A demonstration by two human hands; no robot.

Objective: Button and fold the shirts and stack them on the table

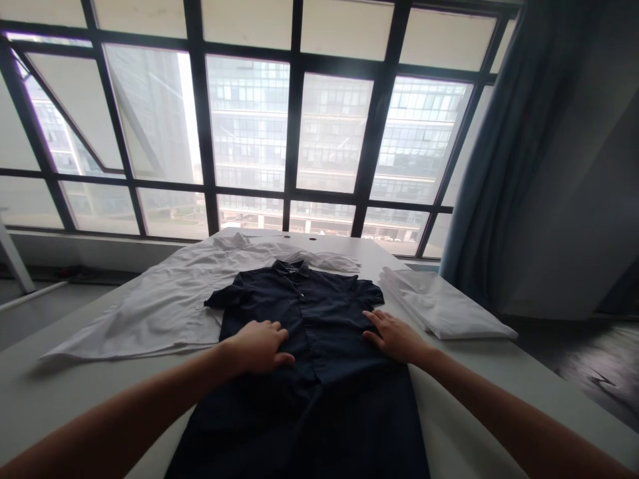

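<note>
Nearest the camera, the navy short-sleeved collared shirt (319,399) lies front up along the middle of the white tabletop (50,392), its lower end running out of view. It is laid out lengthwise with the collar toward the far edge. The body is unfolded, both sleeves point outward, and shallow creases cross the front. On it, the person's left hand (259,346) rests palm down, fingers loosely open and thumb apart; the right hand (394,336) lies over the shirt's right side, fingers spread.

The left sleeve overlaps a rumpled white cloth garment (164,306), spread toward the left and far edges. Near the right edge sits a flat, folded white cloth (449,313), apart from the shirt. Open room shows between these two, at the far right corner, and along the near left.
</note>
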